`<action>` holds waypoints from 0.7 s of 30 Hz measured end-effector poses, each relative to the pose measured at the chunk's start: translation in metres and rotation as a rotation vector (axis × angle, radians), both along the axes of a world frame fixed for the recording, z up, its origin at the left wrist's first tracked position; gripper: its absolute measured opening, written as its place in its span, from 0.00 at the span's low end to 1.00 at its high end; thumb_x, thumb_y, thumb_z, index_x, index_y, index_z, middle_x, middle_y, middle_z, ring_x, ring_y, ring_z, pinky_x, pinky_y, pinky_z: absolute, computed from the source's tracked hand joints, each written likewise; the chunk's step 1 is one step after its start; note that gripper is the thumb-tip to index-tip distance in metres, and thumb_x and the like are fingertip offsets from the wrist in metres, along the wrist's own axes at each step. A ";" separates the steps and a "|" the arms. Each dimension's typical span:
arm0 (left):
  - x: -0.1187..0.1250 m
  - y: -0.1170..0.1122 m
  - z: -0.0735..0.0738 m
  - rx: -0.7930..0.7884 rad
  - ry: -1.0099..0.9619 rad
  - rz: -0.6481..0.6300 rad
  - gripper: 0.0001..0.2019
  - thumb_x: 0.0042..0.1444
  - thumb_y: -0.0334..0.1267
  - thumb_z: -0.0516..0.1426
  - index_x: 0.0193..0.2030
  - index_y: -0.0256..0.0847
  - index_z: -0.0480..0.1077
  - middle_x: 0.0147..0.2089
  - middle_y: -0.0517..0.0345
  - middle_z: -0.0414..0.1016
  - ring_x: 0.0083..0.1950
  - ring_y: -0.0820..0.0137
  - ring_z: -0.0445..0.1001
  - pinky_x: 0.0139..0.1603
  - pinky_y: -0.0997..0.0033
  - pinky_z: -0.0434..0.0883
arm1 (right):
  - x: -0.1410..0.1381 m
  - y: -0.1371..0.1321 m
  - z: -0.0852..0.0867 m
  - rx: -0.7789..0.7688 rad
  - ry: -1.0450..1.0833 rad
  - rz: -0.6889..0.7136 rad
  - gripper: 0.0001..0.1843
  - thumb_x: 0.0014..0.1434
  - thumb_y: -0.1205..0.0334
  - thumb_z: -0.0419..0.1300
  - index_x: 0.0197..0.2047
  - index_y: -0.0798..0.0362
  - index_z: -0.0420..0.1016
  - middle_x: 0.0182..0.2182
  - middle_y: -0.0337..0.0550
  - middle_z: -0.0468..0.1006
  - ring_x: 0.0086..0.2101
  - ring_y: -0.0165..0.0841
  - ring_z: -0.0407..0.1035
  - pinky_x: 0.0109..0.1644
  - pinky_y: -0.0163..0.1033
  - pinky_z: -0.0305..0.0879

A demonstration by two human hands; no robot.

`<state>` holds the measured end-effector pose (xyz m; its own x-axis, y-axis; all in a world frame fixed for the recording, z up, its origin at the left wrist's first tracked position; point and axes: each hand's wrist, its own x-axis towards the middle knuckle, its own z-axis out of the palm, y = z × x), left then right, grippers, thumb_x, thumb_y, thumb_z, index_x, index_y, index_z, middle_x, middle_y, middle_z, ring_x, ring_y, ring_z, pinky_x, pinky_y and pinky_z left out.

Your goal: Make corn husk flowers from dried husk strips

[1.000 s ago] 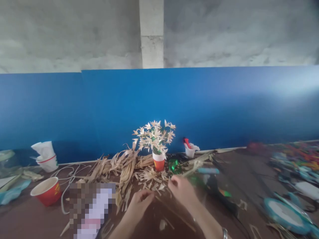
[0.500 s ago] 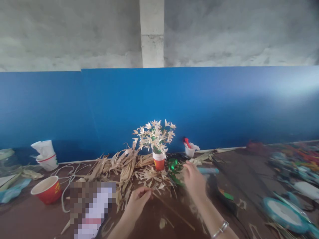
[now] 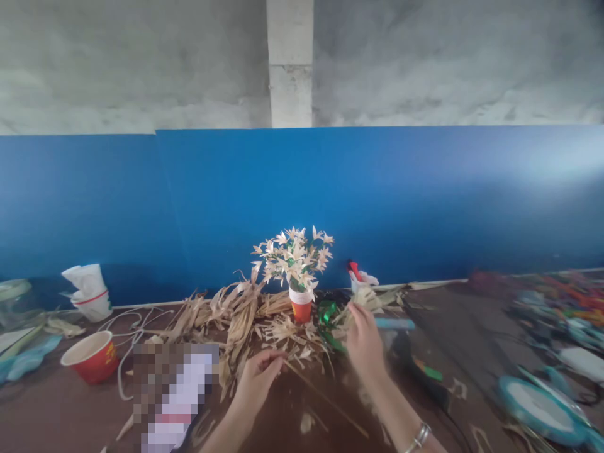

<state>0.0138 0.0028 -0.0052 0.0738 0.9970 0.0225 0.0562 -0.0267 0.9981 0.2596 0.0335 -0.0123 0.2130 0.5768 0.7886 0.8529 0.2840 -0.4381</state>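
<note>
My left hand (image 3: 258, 372) is closed in a pinch over the brown table. A thin straw-coloured stalk (image 3: 325, 397) runs from near its fingertips toward the lower right; whether the fingers hold it I cannot tell. Farther right, my right hand (image 3: 364, 336), with a bangle at the wrist, pinches a pale dried corn husk (image 3: 367, 298), raised in front of a small white cup. Between and beyond the hands stands a red-and-white paper cup (image 3: 301, 309) filled with pale husk flowers (image 3: 296, 257). Shiny green ribbon (image 3: 327, 312) lies just left of my right hand.
Dried husks (image 3: 236, 308) are heaped along the back, left of the flowers. A red paper bowl (image 3: 90, 357), white cable (image 3: 126, 365) and white cup (image 3: 92, 305) are at left. At right are a blue ribbon roll (image 3: 540, 408) and colourful clutter. A blue panel (image 3: 377, 195) rises behind.
The pale husk by my right fingertips has risen and now partly covers the small white cup. My left hand has shifted slightly up and left.
</note>
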 end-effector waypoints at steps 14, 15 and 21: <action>0.030 -0.007 0.040 0.156 0.339 -0.125 0.13 0.51 0.41 0.54 0.37 0.37 0.76 0.32 0.54 0.79 0.35 0.63 0.74 0.37 0.70 0.67 | -0.034 -0.016 0.004 0.008 -0.111 0.089 0.35 0.57 0.74 0.43 0.67 0.50 0.41 0.66 0.49 0.40 0.63 0.44 0.42 0.60 0.53 0.58; 0.038 -0.003 0.047 0.200 0.337 -0.155 0.14 0.53 0.42 0.53 0.39 0.38 0.76 0.35 0.53 0.79 0.37 0.63 0.74 0.39 0.70 0.67 | -0.034 -0.016 0.004 0.022 -0.113 0.074 0.35 0.57 0.75 0.43 0.67 0.50 0.40 0.66 0.49 0.38 0.63 0.45 0.41 0.60 0.54 0.57; 0.108 0.029 0.092 0.545 0.429 -0.257 0.19 0.54 0.38 0.53 0.52 0.39 0.70 0.53 0.49 0.73 0.51 0.62 0.70 0.52 0.66 0.65 | -0.033 -0.011 -0.002 0.093 -0.188 0.070 0.35 0.58 0.71 0.47 0.67 0.52 0.39 0.67 0.51 0.35 0.63 0.48 0.38 0.59 0.57 0.57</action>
<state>0.1214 0.0321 0.0866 0.4170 0.8030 0.4259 0.3636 -0.5768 0.7315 0.2268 0.0226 -0.0147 0.0187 0.5083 0.8610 0.8939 0.3773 -0.2421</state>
